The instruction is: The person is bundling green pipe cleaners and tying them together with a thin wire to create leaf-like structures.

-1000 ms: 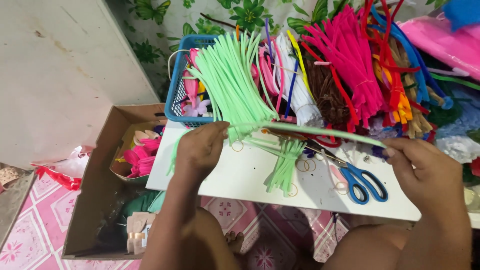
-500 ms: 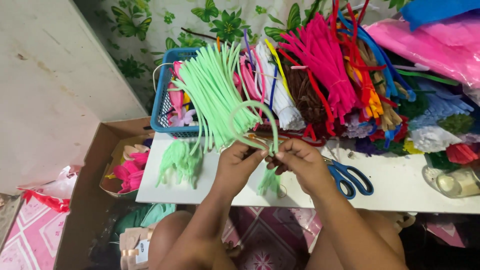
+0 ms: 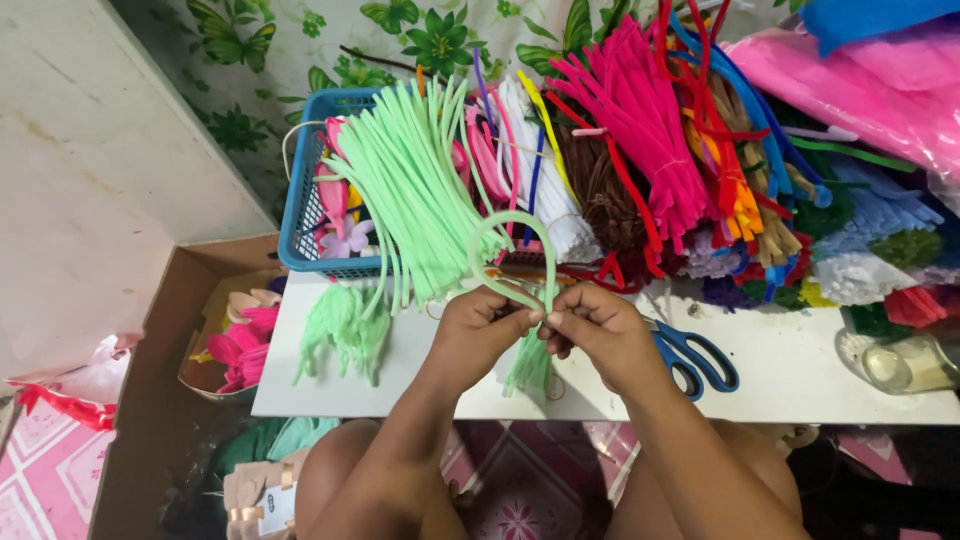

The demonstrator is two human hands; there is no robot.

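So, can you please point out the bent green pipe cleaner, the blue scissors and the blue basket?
bent green pipe cleaner [image 3: 497, 230], head view, on the top of its loop.
blue scissors [image 3: 700, 360], head view, on the handle rings.
blue basket [image 3: 300, 215], head view, on its left wall.

Leaf-patterned wall [image 3: 300, 60], white table [image 3: 800, 370], pink floor tiles [image 3: 40, 470].

Pale green pipe cleaner loop [image 3: 512, 255], blue basket [image 3: 305, 215], blue-handled scissors [image 3: 695, 360], white table [image 3: 800, 370], green leaf-patterned wall [image 3: 300, 50].
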